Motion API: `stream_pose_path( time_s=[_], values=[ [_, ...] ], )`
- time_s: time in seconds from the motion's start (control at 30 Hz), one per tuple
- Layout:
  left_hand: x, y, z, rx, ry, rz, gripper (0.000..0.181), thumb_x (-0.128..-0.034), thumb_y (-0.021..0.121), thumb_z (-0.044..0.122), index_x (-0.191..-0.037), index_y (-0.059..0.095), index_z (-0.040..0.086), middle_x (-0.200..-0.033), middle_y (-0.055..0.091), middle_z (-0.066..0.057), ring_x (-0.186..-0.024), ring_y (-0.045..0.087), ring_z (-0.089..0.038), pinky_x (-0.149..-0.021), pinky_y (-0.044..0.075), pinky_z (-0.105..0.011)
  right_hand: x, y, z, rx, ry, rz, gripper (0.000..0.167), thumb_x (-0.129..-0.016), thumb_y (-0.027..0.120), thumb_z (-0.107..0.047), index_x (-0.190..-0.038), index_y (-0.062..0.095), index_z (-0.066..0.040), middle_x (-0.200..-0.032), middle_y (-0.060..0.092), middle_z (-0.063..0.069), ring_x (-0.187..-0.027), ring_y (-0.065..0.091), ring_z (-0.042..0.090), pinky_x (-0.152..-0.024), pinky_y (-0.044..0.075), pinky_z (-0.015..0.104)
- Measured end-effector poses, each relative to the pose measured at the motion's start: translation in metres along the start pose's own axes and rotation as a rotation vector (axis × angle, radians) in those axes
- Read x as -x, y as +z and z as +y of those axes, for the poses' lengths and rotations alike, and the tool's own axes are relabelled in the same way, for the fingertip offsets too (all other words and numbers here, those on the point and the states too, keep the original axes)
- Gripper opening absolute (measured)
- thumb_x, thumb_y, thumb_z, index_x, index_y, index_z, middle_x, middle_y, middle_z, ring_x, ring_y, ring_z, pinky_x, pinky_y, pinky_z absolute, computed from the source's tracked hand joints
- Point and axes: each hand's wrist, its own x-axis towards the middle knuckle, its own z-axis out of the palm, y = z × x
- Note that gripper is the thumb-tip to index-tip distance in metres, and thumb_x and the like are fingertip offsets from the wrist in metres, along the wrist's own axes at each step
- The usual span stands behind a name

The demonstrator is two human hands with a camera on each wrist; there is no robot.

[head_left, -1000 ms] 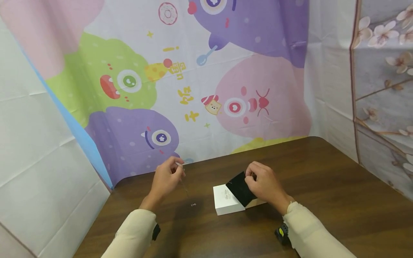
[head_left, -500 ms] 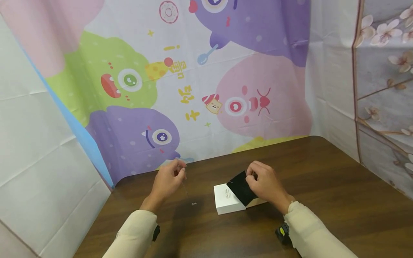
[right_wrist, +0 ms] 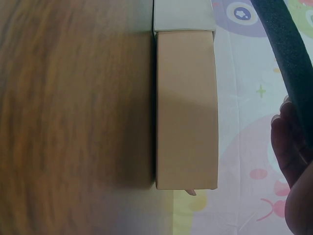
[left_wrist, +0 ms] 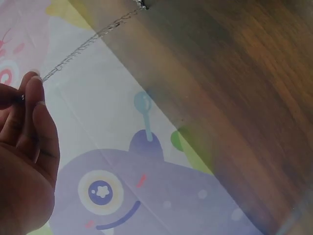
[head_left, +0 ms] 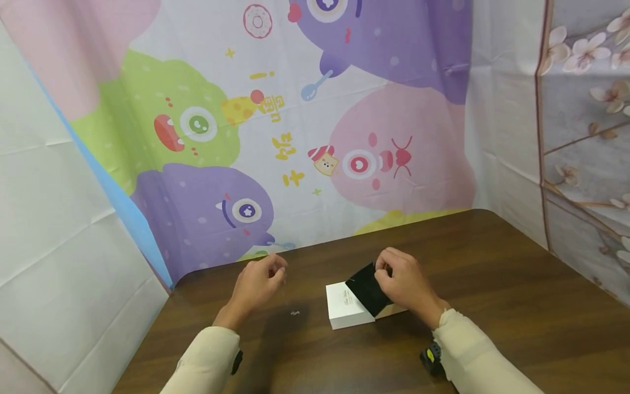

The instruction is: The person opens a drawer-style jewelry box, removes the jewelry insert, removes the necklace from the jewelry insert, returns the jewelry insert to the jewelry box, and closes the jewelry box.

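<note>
My left hand (head_left: 258, 284) pinches a thin silver chain necklace (left_wrist: 88, 43) between thumb and fingers. Its small pendant (head_left: 295, 313) dangles below the hand, over the table's left half; in the left wrist view it shows at the top edge. A flat black foam pad (head_left: 366, 290) is held by its upper edge in my right hand (head_left: 404, 278), tilted above a small jewellery box. The box has a white sleeve (head_left: 344, 312) with faint printing and a tan drawer (right_wrist: 187, 110) pulled out to the right. The pad hides the drawer's inside.
Everything stands on a dark brown wooden table (head_left: 492, 306). Behind its far edge hangs a cartoon-printed cloth (head_left: 295, 213), and pale cloth walls (head_left: 512, 142) close off both sides.
My left hand has sunk a little, while the pendant has stayed near the same spot. The right hand, foam pad and box look unchanged.
</note>
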Motion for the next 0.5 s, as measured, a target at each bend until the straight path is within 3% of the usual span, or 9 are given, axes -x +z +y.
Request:
stream_pose_path(
  time_s=[0.5],
  values=[
    [0.007,0.01,-0.008,-0.072,0.015,-0.057,0.009,-0.0918,0.068,0.015,-0.09,0.073,0.023,-0.071,0.062,0.019,-0.061,0.053,-0.004,-0.064,0.047,-0.035,0.001,0.001,0.002,-0.008,-0.004,0.008,0.026,-0.08,0.062,0.001,-0.071,0.053,-0.021,-0.071,0.046,-0.011,-0.06,0.044,0.008,-0.055,0.04,0.027]
  ],
)
